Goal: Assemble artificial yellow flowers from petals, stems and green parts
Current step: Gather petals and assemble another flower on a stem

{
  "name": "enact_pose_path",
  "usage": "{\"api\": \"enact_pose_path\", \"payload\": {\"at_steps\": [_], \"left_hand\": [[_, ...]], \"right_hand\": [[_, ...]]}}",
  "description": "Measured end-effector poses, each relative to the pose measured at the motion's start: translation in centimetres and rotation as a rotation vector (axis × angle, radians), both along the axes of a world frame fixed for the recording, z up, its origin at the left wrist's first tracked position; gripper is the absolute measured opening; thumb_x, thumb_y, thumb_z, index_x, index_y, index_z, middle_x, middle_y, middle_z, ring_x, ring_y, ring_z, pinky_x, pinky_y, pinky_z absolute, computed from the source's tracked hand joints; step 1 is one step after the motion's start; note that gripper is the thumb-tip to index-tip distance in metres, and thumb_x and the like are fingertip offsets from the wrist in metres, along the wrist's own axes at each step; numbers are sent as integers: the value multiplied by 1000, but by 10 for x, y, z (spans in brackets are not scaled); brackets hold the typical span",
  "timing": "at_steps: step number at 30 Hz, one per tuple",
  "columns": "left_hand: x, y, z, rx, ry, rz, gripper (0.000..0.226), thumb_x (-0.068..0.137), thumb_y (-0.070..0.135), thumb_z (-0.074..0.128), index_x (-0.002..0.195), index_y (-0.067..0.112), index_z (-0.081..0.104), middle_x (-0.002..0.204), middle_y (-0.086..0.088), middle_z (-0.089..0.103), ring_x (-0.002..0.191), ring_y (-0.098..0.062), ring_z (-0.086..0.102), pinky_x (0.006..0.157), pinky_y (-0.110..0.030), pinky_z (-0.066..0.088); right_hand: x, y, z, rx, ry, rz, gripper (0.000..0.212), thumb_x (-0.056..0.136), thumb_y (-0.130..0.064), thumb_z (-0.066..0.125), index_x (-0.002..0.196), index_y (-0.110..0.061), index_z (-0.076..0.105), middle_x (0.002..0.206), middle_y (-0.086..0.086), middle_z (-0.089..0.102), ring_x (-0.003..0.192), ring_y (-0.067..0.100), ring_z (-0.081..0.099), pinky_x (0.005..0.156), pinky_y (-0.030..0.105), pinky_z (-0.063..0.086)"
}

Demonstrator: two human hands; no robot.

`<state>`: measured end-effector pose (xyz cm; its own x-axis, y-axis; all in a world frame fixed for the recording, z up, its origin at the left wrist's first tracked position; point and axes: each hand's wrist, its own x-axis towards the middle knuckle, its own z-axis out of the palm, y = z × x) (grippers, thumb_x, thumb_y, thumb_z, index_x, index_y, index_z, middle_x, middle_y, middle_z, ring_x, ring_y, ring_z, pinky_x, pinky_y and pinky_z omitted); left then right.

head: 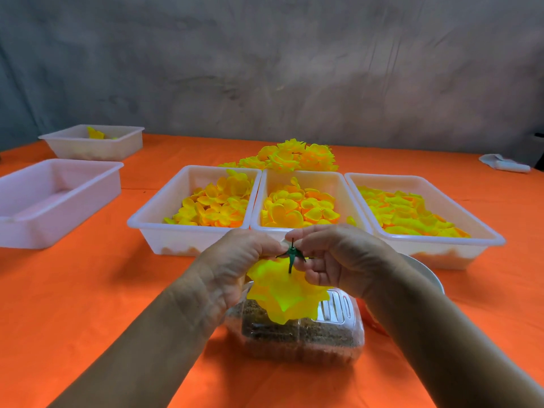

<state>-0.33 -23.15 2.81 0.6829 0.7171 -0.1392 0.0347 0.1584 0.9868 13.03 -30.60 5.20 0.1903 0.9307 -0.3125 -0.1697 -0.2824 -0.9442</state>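
A yellow flower (pixel 284 293) hangs head-down between my hands, above a clear plastic box. Its dark stem (pixel 291 260) points up, and a green calyx (pixel 292 253) sits on the stem. My left hand (pixel 235 266) grips the flower from the left. My right hand (pixel 338 257) pinches the stem and green part from the right. Three white trays of loose yellow petals stand just behind: left (pixel 147 219), middle (pixel 265 184) and right (pixel 485 231). A heap of finished yellow flowers (pixel 294 157) lies behind them.
A clear plastic box (pixel 297 340) with dark brown small parts sits under my hands. An empty white tray (pixel 59 198) and another with a few yellow pieces (pixel 94 142) stand at the far left. A white dish edge (pixel 426 269) shows beside my right wrist. Orange cloth (pixel 88 290) covers the table.
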Motion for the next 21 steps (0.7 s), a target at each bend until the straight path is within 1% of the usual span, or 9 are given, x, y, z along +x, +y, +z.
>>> {"api": "enact_pose_path", "payload": {"at_steps": [2, 4, 6, 10, 13, 16, 18, 19, 21], "left_hand": [[0, 0, -3, 39, 34, 58, 13, 83, 3, 62, 72, 7, 66, 68, -2, 69, 67, -10, 65, 60, -17, 47], [1, -1, -4, 104, 74, 155, 14, 77, 10, 70, 63, 15, 70, 78, -4, 69, 86, -17, 59, 80, -29, 37], [0, -3, -4, 152, 82, 192, 17, 76, 10, 72, 60, 15, 69, 81, -6, 71, 90, -18, 58, 79, -32, 36], [-1, -6, -8, 210, 106, 197, 11, 78, 6, 71, 68, 8, 67, 98, -15, 71, 97, -17, 62, 76, -20, 39], [0, -9, -12, 216, 123, 202, 16, 78, 8, 72, 64, 10, 65, 79, -3, 65, 79, -6, 57, 65, -15, 38], [-1, -11, -14, 243, 149, 214, 32, 78, 8, 72, 49, 18, 62, 67, 1, 59, 58, 2, 52, 48, -8, 35], [-2, -11, -16, 256, 161, 204, 26, 78, 10, 73, 54, 15, 63, 71, -5, 58, 65, -7, 51, 57, -12, 36], [-2, -12, -16, 252, 164, 197, 21, 78, 11, 73, 59, 13, 63, 74, -8, 58, 71, -12, 50, 66, -19, 37], [-2, -12, -16, 239, 166, 194, 16, 78, 12, 73, 64, 10, 64, 80, -11, 59, 79, -17, 49, 73, -29, 37]], "right_hand": [[1, -1, 0, 27, -134, -25, 16, 85, 3, 57, 81, -10, 66, 61, 4, 67, 47, 8, 62, 42, 16, 44], [1, -3, 1, 59, -283, -47, 13, 83, -1, 62, 79, -12, 68, 60, 1, 67, 49, 5, 61, 42, 16, 42], [1, -4, 0, 91, -427, -61, 13, 83, -4, 65, 75, -15, 68, 57, -2, 64, 49, 3, 59, 42, 14, 40], [-1, -7, -7, 158, -591, -67, 18, 82, -5, 67, 69, -18, 67, 58, 1, 61, 50, 7, 54, 39, 12, 35], [-1, -11, -13, 193, -605, -53, 16, 82, -6, 67, 73, -18, 71, 61, -1, 64, 53, 7, 53, 41, 13, 35], [2, -15, -19, 250, -620, -30, 20, 79, -5, 70, 69, -22, 72, 69, 3, 71, 60, 4, 56, 55, 16, 42], [3, -17, -22, 274, -599, -11, 19, 76, -5, 73, 69, -23, 72, 83, 19, 71, 67, 17, 59, 65, 26, 43], [3, -18, -23, 284, -592, -9, 17, 76, -7, 75, 70, -23, 73, 86, 24, 69, 67, 25, 60, 67, 29, 42], [4, -18, -27, 298, -608, -18, 11, 74, -12, 77, 72, -22, 73, 87, 27, 68, 67, 28, 59, 65, 32, 41]]}}
